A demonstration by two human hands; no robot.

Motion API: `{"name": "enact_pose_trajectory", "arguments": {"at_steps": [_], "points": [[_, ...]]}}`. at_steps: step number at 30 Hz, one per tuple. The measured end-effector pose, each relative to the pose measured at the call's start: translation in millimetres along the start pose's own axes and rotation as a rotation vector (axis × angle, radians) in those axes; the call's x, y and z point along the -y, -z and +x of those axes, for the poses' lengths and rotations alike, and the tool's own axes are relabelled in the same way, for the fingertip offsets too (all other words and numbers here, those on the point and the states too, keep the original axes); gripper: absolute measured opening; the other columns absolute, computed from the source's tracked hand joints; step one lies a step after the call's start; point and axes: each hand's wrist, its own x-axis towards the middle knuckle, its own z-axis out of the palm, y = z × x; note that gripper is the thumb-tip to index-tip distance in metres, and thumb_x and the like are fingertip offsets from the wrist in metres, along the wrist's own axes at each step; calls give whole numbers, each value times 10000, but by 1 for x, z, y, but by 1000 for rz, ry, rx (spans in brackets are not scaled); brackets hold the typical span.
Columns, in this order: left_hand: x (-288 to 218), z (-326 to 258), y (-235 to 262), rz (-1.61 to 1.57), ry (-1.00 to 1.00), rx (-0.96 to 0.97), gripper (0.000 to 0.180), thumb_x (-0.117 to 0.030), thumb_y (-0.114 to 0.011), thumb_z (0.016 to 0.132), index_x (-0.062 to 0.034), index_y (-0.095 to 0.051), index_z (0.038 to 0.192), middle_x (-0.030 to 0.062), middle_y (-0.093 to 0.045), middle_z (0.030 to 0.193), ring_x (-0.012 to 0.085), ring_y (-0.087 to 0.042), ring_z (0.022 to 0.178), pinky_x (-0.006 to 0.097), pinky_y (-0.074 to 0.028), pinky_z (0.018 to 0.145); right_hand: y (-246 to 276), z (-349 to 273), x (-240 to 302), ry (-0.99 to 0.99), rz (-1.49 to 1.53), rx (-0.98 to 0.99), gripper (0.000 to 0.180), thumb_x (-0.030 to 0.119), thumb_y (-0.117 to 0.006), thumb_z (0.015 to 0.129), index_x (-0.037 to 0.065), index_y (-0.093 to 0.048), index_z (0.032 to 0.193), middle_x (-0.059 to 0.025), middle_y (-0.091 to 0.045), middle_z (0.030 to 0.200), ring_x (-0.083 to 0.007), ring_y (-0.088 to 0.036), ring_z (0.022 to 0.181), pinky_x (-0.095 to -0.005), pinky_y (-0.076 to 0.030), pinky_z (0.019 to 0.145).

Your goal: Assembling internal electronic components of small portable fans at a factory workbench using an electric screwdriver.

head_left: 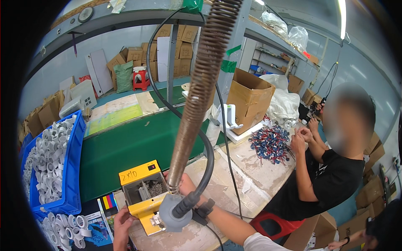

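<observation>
My right hand [187,183] is wrapped around a grey electric screwdriver [172,213] and is mostly hidden behind it. The tool hangs from a long coiled spring [197,92], and a black cable [208,167] runs off it. The screwdriver stands just in front of a yellow screw feeder box [140,184] with an open tray of small screws. My left hand [121,224] lies against the box's front left corner with its fingers curled. Whether it holds anything is hidden.
A blue bin [73,167] full of white ring parts stands at the left, with loose rings [67,226] below it. A green conveyor belt [134,146] runs behind. At the right a seated person in black [331,175] handles red and blue small parts [272,144] beside a cardboard box [249,98].
</observation>
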Motion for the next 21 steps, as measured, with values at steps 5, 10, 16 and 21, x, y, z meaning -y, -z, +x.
{"name": "enact_pose_trajectory", "arguments": {"at_steps": [5, 10, 16, 21], "points": [[2, 0, 2, 2, -6, -7, 354, -97, -602, 769, 35, -542, 1092, 113, -573, 1147, 225, -574, 1021, 362, -482, 820, -2, -2, 3, 100, -41, -17, 109, -32, -495, 839, 1, -595, 868, -65, -624, 1088, -133, -574, 926, -260, -470, 793], [-3, -1, -3, -3, -1, -10, 355, -102, -604, 769, 37, -544, 1090, 111, -580, 1134, 221, -576, 1015, 357, -481, 819, 0, -1, -1, 137, -27, -2, 104, -31, -495, 840, -4, -592, 867, -67, -620, 1093, -134, -573, 924, -261, -471, 791], [-6, -2, -5, 11, 5, -23, 367, -115, -612, 769, 36, -545, 1097, 109, -580, 1135, 218, -576, 1012, 349, -479, 816, -2, -2, 0, 108, -36, -9, 97, -33, -498, 844, -7, -588, 870, -73, -614, 1102, -138, -574, 928, -263, -475, 796], [0, -1, 2, 9, 3, 1, 371, -120, -620, 770, 30, -544, 1101, 112, -551, 1191, 223, -560, 1046, 355, -476, 820, -1, -2, 0, 93, -67, -18, 98, -36, -498, 847, -6, -587, 874, -81, -606, 1119, -142, -575, 930, -265, -479, 797]]}}
